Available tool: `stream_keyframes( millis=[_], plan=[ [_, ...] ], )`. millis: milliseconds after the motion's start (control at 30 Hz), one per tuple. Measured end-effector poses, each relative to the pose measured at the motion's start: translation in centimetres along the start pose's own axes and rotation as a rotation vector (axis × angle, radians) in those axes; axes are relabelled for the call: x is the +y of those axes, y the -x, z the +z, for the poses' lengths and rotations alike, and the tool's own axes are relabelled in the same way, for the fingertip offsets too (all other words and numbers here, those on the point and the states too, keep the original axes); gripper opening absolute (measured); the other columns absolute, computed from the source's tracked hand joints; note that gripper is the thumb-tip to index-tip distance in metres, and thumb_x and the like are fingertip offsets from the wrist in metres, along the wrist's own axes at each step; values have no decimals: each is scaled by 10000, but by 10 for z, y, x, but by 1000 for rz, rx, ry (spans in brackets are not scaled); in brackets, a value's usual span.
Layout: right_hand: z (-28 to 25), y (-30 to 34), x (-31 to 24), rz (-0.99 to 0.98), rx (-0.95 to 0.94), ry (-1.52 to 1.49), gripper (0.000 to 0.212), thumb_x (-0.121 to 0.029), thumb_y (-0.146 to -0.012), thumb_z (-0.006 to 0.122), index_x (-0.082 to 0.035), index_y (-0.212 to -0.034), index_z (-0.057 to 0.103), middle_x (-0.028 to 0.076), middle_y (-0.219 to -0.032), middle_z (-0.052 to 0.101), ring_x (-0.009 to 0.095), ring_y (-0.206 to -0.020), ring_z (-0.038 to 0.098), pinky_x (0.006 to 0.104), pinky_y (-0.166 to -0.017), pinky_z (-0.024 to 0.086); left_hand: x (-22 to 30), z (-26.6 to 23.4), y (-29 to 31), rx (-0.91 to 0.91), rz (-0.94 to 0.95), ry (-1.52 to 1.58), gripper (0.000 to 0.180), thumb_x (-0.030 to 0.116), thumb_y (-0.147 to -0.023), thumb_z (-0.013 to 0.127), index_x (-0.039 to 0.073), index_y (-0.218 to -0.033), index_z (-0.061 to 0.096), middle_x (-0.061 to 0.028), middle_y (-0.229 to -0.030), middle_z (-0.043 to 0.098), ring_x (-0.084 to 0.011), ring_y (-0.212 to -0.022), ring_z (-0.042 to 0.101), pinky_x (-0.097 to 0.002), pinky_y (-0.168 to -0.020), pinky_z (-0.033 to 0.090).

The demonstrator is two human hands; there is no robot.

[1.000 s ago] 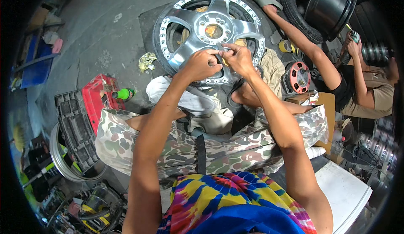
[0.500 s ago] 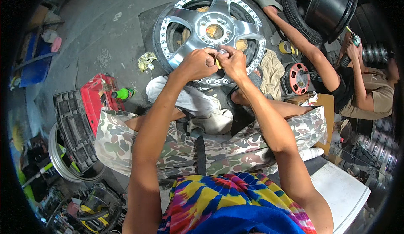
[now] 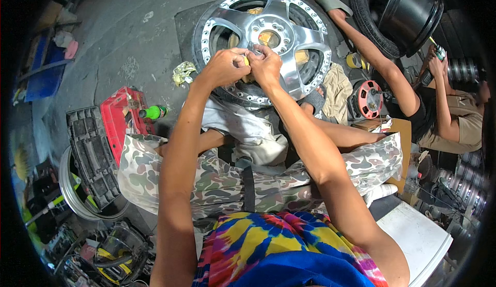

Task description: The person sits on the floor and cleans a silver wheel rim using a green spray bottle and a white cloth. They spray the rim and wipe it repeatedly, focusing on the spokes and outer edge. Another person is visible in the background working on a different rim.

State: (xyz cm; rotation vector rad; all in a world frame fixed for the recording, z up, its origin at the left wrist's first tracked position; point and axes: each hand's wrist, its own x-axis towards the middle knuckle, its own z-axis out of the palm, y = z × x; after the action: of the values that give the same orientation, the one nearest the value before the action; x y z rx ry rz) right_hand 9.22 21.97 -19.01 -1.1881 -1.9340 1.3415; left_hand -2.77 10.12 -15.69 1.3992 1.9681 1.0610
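A polished silver wheel rim (image 3: 235, 21) with broad spokes and a ring of bolt holes lies face up on a dark mat in front of me. Over its near spokes, my left hand (image 3: 225, 69) and my right hand (image 3: 266, 66) meet with fingers pinched. Between them shows a small yellow piece (image 3: 246, 60), at the tips of my left fingers. What exactly it is cannot be made out. My right fingertips close right beside it on something small and greyish, mostly hidden. Brown paper or tape shows through the rim's openings.
A red toolbox (image 3: 114, 119) and a green bottle (image 3: 153, 112) stand at left. Cloths (image 3: 336, 88) and a red reel (image 3: 368, 99) lie right of the rim. Another person's leg (image 3: 369, 49) reaches in; their hands (image 3: 436, 65) hold a tool beside a black wheel (image 3: 413, 13).
Both my hands have shifted left across the rim, still together, and the yellow piece moved with them. The view has shifted slightly; the rim appears a little further right.
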Motion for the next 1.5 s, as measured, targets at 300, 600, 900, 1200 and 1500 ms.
stream_keyframes(
  millis=[300, 600, 900, 1200, 1500],
  plan=[
    [-47, -17, 21, -28, -49, 8, 319, -178, -1005, 723, 68, -1201, 671, 64, -870, 747, 117, -740, 684, 272, -683, 551, -19, -9, 20, -62, -243, -304, 519, 471, -720, 912, 79, -1029, 767, -134, -1082, 776, -317, -1019, 724, -435, -941, 558],
    [-70, 49, 28, 228, -38, -232, 291, -275, -1039, 569, 1, -1027, 661, 51, -844, 635, 101, -795, 538, 310, -717, 449, -41, 41, 16, 319, -150, -645, 621, 626, -734, 867, 54, -918, 711, -145, -880, 745, -336, -873, 741, -463, -781, 581],
    [-110, 2, 51, 20, 13, -90, 347, -323, -1030, 590, 18, -1053, 648, 137, -879, 687, 211, -791, 636, 396, -751, 508, 41, 122, 22, 89, -452, -323, 770, 640, -807, 789, -91, -1032, 704, -270, -1005, 748, -424, -989, 747, -494, -873, 594],
    [-146, -40, 62, -167, -259, 146, 214, -194, -964, 729, 18, -991, 719, 19, -746, 651, 105, -688, 580, 306, -687, 508, 46, 144, -2, -117, -270, 46, 371, 409, -887, 792, 39, -895, 806, -165, -806, 764, -290, -763, 745, -422, -750, 568],
    [-138, -29, 16, -129, -296, 311, 337, -184, -931, 767, 27, -1194, 771, -35, -729, 642, 43, -671, 560, 241, -628, 484, 41, 107, 0, 118, -37, 85, 229, 255, -850, 754, 32, -803, 782, -177, -786, 750, -374, -771, 733, -468, -742, 570]
  ],
)
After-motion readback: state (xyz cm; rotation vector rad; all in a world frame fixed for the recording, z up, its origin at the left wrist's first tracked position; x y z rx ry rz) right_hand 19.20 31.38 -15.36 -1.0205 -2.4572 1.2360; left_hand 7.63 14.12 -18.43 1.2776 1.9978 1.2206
